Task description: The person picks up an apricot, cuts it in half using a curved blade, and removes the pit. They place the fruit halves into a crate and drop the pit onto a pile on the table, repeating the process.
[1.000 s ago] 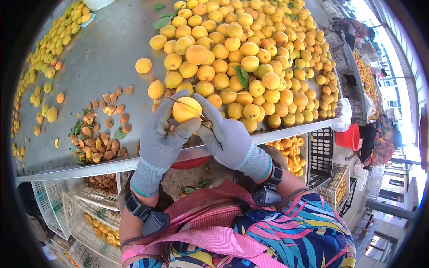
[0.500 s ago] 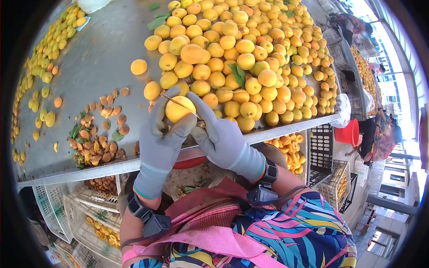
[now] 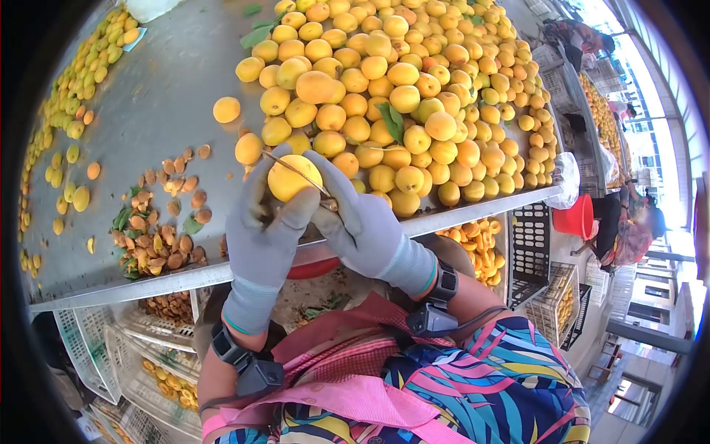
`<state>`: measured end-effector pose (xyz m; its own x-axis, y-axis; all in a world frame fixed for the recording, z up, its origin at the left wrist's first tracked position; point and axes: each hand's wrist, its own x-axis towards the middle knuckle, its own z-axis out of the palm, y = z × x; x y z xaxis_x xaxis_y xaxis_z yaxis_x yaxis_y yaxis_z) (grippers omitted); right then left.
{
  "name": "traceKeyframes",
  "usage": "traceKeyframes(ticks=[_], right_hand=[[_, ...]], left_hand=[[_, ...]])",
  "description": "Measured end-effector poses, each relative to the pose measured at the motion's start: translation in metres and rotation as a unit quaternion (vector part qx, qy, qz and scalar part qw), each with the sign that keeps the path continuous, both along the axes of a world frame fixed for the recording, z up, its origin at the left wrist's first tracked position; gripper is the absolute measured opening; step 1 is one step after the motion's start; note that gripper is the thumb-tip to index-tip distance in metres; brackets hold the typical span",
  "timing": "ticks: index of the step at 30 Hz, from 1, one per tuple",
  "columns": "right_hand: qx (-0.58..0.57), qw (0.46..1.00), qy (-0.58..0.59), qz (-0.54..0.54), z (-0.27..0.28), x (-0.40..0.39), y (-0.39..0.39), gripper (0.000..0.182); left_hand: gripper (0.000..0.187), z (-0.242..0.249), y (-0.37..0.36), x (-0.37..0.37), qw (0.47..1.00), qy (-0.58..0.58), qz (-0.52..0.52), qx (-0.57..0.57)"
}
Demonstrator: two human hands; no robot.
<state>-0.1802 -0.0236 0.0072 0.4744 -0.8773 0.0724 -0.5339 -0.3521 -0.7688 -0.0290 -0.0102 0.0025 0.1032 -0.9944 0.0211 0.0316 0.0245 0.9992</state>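
Observation:
My gloved left hand (image 3: 262,237) is closed around a yellow apricot (image 3: 290,180), thumb below it and fingers behind. A thin brown stick (image 3: 308,180) crosses the front of this fruit. Its lower end runs into the pinched fingers of my gloved right hand (image 3: 366,233), close beside the left. Both hands are above the near edge of the metal table (image 3: 185,89). Just beyond them spreads a large heap of whole apricots (image 3: 399,96).
Brown apricot pits (image 3: 168,248) lie left of my hands. More fruit (image 3: 74,111) covers the table's far left. Beneath the edge are a crate of halved apricots (image 3: 477,248) and white crates (image 3: 92,340). A red bucket (image 3: 575,218) and a seated person (image 3: 632,226) are at right.
Both hands and the apricot have shifted very slightly to the left. The grip and the stick across the fruit look nearly the same.

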Motion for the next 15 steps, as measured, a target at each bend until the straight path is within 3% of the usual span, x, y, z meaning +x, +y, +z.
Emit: traceKeyframes(ticks=[2,3,5,6,8,9,11,15], right_hand=[[0.028,1.000,0.002,-0.009,0.002,0.001,-0.001,0.069],[0.027,1.000,0.003,-0.009,0.001,0.001,0.000,0.069],[0.000,0.999,0.037,-0.012,-0.004,0.001,0.002,0.069],[0.001,0.999,0.037,-0.011,-0.003,0.001,0.001,0.069],[0.024,0.999,0.044,-0.004,-0.001,-0.001,0.001,0.069],[0.025,0.999,0.044,-0.006,-0.002,-0.001,0.002,0.069],[0.013,1.000,-0.013,0.002,-0.003,0.000,0.003,0.070],[0.037,0.999,-0.010,0.001,-0.001,0.001,0.005,0.069]], left_hand=[[0.044,-0.005,-0.002,-0.004,0.972,0.223,-0.001,0.075],[0.044,-0.007,-0.002,-0.003,0.972,0.224,-0.001,0.074],[0.044,-0.011,-0.003,0.002,0.921,0.345,-0.050,0.175],[0.044,-0.009,-0.003,0.001,0.921,0.345,-0.047,0.175],[0.046,-0.002,-0.001,-0.001,0.982,0.159,-0.027,0.104],[0.046,-0.001,0.000,0.000,0.981,0.158,-0.029,0.105],[0.046,0.000,0.000,0.000,1.000,0.021,0.000,-0.001],[0.047,-0.005,-0.001,0.000,1.000,0.020,0.007,-0.008]])
